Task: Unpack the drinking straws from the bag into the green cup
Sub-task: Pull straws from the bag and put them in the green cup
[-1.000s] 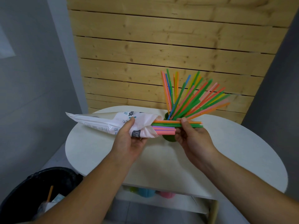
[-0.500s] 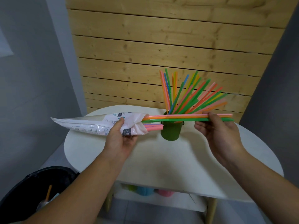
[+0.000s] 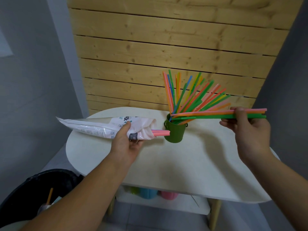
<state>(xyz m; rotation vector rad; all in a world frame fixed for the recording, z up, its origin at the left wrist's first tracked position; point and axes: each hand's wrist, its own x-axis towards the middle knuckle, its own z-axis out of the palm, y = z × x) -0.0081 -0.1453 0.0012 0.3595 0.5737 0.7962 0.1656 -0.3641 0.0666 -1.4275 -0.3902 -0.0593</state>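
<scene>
My left hand (image 3: 127, 144) grips a white printed plastic bag (image 3: 100, 126) above the table, its mouth pointing right; pink straw ends (image 3: 160, 132) stick out of it. The green cup (image 3: 175, 130) stands just right of the bag's mouth, filled with a fan of several coloured straws (image 3: 191, 95). My right hand (image 3: 248, 129) pinches a small horizontal bundle of pink, orange and green straws (image 3: 211, 114), fully out of the bag, its left ends over the cup's rim.
The white oval table (image 3: 175, 164) stands against a wooden slat wall. A black bin (image 3: 38, 189) with rubbish sits at lower left. Coloured cups (image 3: 150, 193) rest on a shelf under the table.
My right hand has drawn the straw bundle rightward, clear out of the bag. My left hand pulled the bag a little left; a few pink straws stayed inside.
</scene>
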